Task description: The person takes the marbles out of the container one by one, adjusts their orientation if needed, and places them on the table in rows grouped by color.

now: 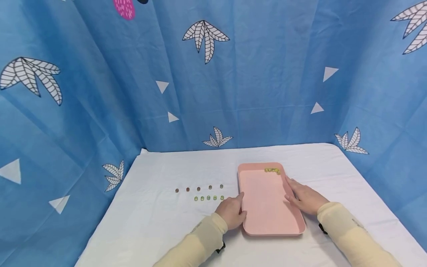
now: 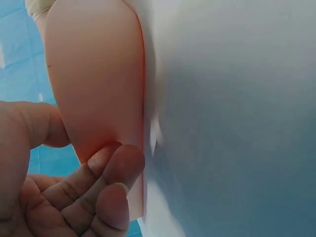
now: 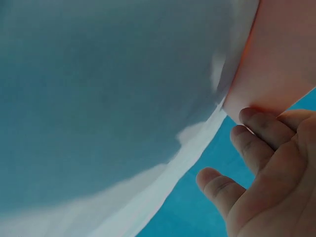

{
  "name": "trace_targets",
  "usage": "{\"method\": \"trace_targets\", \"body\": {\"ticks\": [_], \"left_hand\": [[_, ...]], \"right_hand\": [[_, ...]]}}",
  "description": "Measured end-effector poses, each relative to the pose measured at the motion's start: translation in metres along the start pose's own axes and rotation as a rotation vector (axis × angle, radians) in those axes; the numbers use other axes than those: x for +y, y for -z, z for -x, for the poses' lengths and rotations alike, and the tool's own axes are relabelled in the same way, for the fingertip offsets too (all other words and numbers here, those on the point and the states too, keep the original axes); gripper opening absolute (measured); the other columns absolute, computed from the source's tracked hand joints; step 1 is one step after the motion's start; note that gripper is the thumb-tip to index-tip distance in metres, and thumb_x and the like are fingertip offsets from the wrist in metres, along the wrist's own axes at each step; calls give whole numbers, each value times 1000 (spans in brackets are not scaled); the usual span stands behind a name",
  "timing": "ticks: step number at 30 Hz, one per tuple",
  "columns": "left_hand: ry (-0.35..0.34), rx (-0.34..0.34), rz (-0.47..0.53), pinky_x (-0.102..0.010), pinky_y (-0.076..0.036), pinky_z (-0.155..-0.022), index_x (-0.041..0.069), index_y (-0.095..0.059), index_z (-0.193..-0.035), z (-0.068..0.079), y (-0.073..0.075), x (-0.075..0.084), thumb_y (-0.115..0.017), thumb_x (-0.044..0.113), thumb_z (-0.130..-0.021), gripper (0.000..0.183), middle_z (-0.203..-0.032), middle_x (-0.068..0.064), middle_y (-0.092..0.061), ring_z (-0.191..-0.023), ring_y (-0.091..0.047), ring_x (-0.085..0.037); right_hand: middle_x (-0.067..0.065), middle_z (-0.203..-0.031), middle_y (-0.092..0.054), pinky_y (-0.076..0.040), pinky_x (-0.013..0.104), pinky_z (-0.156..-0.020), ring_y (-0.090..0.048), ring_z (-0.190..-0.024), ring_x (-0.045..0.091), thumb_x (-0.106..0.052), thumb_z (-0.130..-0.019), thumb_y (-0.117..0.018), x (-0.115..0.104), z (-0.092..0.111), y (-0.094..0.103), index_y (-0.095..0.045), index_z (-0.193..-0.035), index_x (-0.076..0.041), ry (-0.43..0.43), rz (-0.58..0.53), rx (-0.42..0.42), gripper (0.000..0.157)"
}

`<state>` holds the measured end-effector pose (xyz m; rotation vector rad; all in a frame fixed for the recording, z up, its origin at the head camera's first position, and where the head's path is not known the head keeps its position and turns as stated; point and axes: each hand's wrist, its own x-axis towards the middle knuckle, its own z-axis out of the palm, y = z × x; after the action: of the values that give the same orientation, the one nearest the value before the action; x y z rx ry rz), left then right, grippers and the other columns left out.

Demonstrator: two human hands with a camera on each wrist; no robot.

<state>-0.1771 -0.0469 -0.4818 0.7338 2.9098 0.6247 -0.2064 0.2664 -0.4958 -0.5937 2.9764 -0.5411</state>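
A pink rectangular tray (image 1: 267,207) rests on the white table, its long sides running away from me. My left hand (image 1: 231,212) grips its left wall, thumb over the rim; in the left wrist view the curled fingers (image 2: 123,165) touch the outer face. On the opposite side, my right hand (image 1: 305,197) holds the right wall with its thumb across the rim. Its fingers (image 3: 266,131) lie along the outside in the right wrist view. Several small yellow round pieces (image 1: 272,170) cluster in the tray's far right corner.
Left of the tray, several small dark brownish round pieces (image 1: 198,189) form a row on the white tablecloth (image 1: 160,222). Nearer me runs a row of small yellow-green pieces (image 1: 208,198). A blue patterned curtain (image 1: 267,92) encloses the table's back and sides.
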Motion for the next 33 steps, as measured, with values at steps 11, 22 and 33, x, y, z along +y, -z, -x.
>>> {"method": "trace_targets", "body": {"ticks": [11, 22, 33], "left_hand": [[1, -13, 116, -20, -36, -47, -5, -39, -142, 20, 5, -6, -66, 18, -86, 66, -52, 11, -46, -44, -40, -3], [21, -29, 189, -20, -36, -46, -5, -37, -144, 41, 6, -13, -70, 18, -83, 73, -55, 14, -47, -44, -41, -3], [13, -27, 209, -19, -37, -48, -2, -39, -144, 46, 4, -21, -74, 25, -83, 75, -61, 16, -48, -47, -42, 0]], "right_hand": [[24, -148, -35, -30, 57, -105, -36, -134, 43, -42, -97, -55, -14, 10, -7, -25, -150, 0, 23, 15, 26, 74], [25, -146, -38, -32, 58, -103, -38, -133, 41, -43, -95, -57, -35, 23, -13, -28, -149, 0, 45, 10, 40, 75], [13, -155, -27, -23, 66, -104, -25, -141, 34, -70, -83, -55, -33, 16, -17, -30, -150, -4, 48, 115, 103, 97]]}}
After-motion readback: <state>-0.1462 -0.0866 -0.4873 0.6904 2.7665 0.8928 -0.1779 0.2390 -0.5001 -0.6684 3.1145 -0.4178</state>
